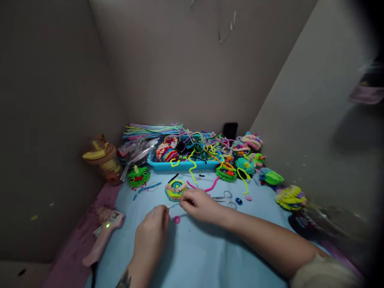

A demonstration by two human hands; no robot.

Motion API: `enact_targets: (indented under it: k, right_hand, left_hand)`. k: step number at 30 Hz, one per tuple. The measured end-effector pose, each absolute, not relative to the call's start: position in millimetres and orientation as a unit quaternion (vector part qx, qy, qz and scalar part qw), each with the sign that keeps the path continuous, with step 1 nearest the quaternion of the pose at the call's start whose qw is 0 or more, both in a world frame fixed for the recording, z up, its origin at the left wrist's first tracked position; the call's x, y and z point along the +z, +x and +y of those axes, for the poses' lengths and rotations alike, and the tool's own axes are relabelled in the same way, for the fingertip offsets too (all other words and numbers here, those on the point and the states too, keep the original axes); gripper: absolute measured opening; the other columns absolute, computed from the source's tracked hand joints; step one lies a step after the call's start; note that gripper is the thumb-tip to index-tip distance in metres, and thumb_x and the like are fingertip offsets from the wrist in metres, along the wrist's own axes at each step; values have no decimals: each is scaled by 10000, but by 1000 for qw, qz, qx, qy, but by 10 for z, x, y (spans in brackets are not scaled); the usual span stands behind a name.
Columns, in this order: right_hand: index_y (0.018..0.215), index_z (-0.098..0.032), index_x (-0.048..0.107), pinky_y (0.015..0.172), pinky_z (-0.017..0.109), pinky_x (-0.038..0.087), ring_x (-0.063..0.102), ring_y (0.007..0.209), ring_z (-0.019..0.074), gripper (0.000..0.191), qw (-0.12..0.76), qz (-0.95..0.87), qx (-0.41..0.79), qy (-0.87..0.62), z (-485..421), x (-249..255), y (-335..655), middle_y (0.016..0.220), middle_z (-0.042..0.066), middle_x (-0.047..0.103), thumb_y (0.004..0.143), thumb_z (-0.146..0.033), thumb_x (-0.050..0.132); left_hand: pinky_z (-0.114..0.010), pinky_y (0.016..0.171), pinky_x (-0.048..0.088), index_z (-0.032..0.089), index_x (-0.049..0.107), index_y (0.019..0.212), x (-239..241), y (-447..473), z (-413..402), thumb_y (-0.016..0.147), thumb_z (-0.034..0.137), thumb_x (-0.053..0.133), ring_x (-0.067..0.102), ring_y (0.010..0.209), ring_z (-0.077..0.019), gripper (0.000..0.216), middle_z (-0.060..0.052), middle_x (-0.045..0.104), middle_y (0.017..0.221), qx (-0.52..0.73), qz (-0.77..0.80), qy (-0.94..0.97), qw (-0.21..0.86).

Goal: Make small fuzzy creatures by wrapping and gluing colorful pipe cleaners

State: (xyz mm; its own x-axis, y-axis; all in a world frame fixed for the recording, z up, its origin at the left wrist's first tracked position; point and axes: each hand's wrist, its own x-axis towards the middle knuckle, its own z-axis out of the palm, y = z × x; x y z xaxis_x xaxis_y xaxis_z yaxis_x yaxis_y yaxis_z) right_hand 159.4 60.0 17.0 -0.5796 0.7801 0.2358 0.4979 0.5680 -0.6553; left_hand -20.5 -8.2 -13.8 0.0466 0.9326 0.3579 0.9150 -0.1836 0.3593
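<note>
A light blue pipe cleaner [174,205] stretches between my two hands, low over the blue cloth. My left hand [152,228] is closed in a pinch at its left end. On the other end the fingers of my right hand [199,204] are also closed, with the fingertips partly hidden. Just beyond them sits a round, multicoloured pipe cleaner piece [174,192] in yellow, green and pink, partly covered by my right hand. A small pink ball [177,219] lies on the cloth between my hands. Scissors [224,196] rest behind my right wrist.
A blue tray [186,165] full of tangled pipe cleaners stands at the back. A green pipe cleaner figure [138,177] and a pink glue gun [105,236] with a lit green light are to the left, near a lidded cup [105,162]. Several fuzzy pieces [291,198] line the right side.
</note>
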Motion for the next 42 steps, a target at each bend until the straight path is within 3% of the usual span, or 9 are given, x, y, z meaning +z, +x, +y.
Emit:
enact_targets:
  k: [4,11,14,18,26,36,42]
  right_hand:
    - [709,-186,553,594,222,360,518,658,133,136,251,-884,162,-361,743,173,1581,696,14,588,798,-124,471]
    - [766,-185,547,625,268,361,514,689,171,166,267,-893,51,-358,915,212,1610,733,60,584,870,-184,418]
    - [751,-194,558,621,258,360,511,659,156,186,285,-886,54,-363,1070,274,1709,693,39,575,876,-200,420]
    - [796,-189,595,678,265,373,543,728,169,235,321,-847,-11,-425,1492,435,1919,751,62,602,912,-263,404]
    - [931,-205,656,686,272,404,586,841,206,194,201,-842,-51,-497,2044,384,1853,880,85,665,883,-243,471]
    - [932,-190,700,818,314,460,633,893,216,266,312,-696,-77,-642,2495,897,2771,949,62,704,814,-180,461]
    - [935,-172,703,787,299,475,649,822,196,276,285,-648,-64,-703,2900,1115,3285,854,62,716,756,-149,494]
  left_hand:
    - [-280,604,417,244,582,871,-66,-218,-9,861,235,403,616,696,-185,180,-27,662,772,258,630,731,33]
    - [-300,583,428,265,575,745,88,-174,242,829,250,425,605,642,-199,173,-42,649,694,289,608,739,31]
    - [-294,569,448,269,593,933,64,-189,347,841,313,434,632,681,-204,189,-40,685,799,304,630,714,46]
    - [-283,531,473,242,490,1202,-20,-243,418,820,382,484,653,698,-196,407,-43,689,966,310,659,679,94]
    - [-272,611,518,242,616,990,-190,-325,451,847,391,453,656,732,-185,263,-43,696,933,344,630,684,131]
    - [-326,722,536,193,642,988,-288,-433,494,832,376,488,632,921,-220,286,-100,650,1062,424,615,657,101]
    - [-349,802,525,208,682,790,-290,-466,484,821,356,516,619,985,-222,224,-83,638,1108,426,593,677,94]
